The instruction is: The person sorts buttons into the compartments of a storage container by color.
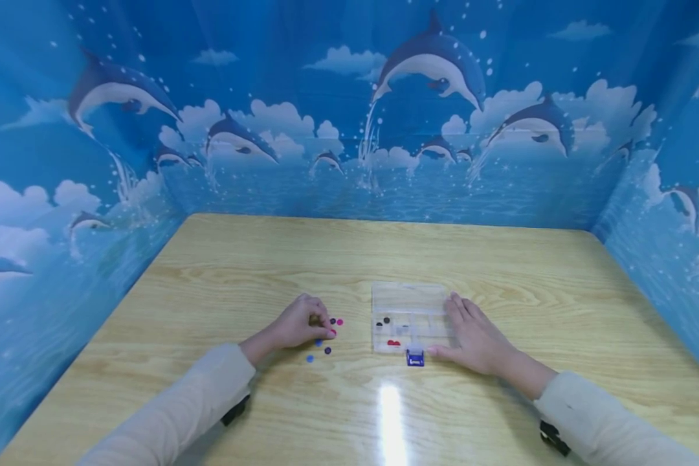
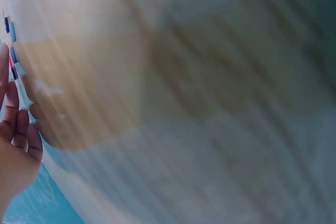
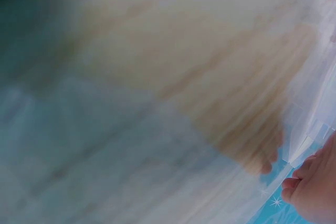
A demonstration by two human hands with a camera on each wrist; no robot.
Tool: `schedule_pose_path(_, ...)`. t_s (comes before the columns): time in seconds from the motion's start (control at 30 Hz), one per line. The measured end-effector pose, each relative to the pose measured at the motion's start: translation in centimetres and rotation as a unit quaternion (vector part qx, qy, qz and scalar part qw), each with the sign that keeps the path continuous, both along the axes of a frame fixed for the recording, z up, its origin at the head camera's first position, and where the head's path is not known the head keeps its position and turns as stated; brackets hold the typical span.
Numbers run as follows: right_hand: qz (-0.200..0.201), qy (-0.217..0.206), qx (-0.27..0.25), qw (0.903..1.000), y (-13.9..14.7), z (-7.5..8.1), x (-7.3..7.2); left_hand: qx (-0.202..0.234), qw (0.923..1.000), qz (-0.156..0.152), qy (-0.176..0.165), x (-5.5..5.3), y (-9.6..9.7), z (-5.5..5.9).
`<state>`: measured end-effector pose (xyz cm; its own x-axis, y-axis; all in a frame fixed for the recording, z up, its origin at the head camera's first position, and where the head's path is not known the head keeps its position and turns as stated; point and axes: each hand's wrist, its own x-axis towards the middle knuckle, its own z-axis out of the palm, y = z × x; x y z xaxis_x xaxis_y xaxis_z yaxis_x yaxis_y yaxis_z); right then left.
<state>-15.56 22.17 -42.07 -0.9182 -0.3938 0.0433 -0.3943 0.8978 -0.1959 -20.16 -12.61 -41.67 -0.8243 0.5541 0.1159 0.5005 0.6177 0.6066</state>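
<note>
A clear plastic compartment box (image 1: 408, 298) stands with its lid folded back, a dark blue clasp (image 1: 415, 358) at its front. Inside, two red discs (image 1: 393, 343) sit in a front compartment and dark discs (image 1: 387, 320) farther back. My left hand (image 1: 297, 321) is low over the table left of the box, thumb and fingertips pinching a small pinkish-red disc (image 1: 333, 332). Around its fingertips lie another pink disc (image 1: 340, 321), dark discs (image 1: 328, 351) and blue discs (image 1: 310, 358). My right hand (image 1: 480, 340) rests along the box's right side, fingers extended, thumb near the front corner.
The wood-grain table (image 1: 256, 252) stretches behind and beside the box. A blue dolphin-print curtain (image 1: 349, 181) hangs along its back and sides. A bright light reflection (image 1: 391, 421) lies on the tabletop in front. Both wrist views mostly show blurred tabletop.
</note>
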Motion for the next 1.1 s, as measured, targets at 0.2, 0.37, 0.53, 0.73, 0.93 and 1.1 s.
schedule_pose_path(0.2,0.003,-0.002,0.002,1.0000,0.05,0.03,0.07,0.002,1.0000,-0.008,0.006,-0.09,-0.02,-0.23)
schedule_pose_path(0.37,0.003,-0.005,0.001,1.0000,-0.01,0.13,0.12,0.013,0.9997,-0.016,0.010,-0.14,-0.08,-0.30)
schedule_pose_path(0.53,0.001,0.003,0.000,1.0000,0.01,0.18,0.24,0.024,0.9995,-0.020,0.009,-0.17,-0.03,-0.16)
schedule_pose_path(0.73,0.002,0.004,0.002,1.0000,0.00,0.24,0.25,0.027,0.9995,-0.017,-0.002,-0.27,0.13,-0.07)
schedule_pose_path(0.93,0.004,0.007,0.004,1.0000,-0.02,0.24,0.26,0.043,0.9986,-0.011,-0.030,-0.27,0.40,0.13)
schedule_pose_path(1.1,0.005,0.009,0.006,0.9999,-0.01,0.21,0.25,0.044,0.9980,-0.002,-0.045,-0.08,0.63,0.45)
